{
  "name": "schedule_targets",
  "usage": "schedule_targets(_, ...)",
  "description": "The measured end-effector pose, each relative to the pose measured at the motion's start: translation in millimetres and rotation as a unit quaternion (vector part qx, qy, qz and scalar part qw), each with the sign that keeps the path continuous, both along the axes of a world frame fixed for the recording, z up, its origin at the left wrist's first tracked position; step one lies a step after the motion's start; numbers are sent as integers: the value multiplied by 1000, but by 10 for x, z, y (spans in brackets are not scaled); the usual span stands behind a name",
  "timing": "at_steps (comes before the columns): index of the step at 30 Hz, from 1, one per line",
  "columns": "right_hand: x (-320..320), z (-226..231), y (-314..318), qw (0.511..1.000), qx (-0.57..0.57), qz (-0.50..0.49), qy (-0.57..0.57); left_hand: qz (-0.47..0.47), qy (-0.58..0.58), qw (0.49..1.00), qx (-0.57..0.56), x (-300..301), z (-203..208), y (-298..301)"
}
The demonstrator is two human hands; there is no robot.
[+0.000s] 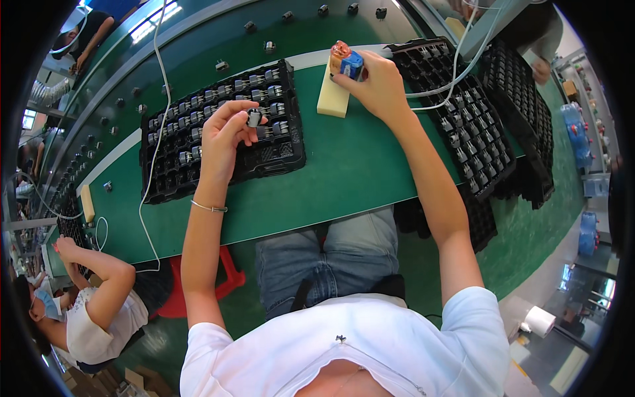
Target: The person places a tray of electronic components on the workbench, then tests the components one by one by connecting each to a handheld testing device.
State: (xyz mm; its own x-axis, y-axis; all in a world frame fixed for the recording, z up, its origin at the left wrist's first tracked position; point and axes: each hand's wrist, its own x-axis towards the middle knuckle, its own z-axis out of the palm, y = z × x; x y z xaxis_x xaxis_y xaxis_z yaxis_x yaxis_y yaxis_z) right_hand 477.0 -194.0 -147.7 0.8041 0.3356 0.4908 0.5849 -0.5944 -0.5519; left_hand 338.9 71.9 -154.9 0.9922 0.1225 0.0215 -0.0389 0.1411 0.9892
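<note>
My left hand [228, 135] pinches a small silver-and-black electrical component [254, 118] between thumb and fingers, above a black compartment tray [264, 162] that holds rows of similar parts. My right hand [381, 83] grips a small blue object with an orange-red top [351, 63]; its exact kind is not clear. This object is just over the far end of a pale yellow block [333, 99] lying on the green table, and whether the two touch is hard to tell.
To the right, a second black tray of parts [473, 139] overlaps the table edge, beside stacked trays [522, 99]. White cables [159, 86] cross the table. Loose components [269, 46] sit on the green strip beyond. At left, a co-worker [106, 298] is seated near a red stool [175, 291].
</note>
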Motion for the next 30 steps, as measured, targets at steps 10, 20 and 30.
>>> schedule_targets(10, 45, 13, 4, 999, -28, -16, -14, -2, -5, 1000, -12, 5, -13, 20)
schedule_targets(20, -98, -57, 17, 999, -25, 12, -31, -1, 3, 1000, 3, 9, -34, 31)
schedule_targets(30, -102, 8, 10, 1000, -17, -10, 0, -4, -4, 1000, 8, 15, -17, 12)
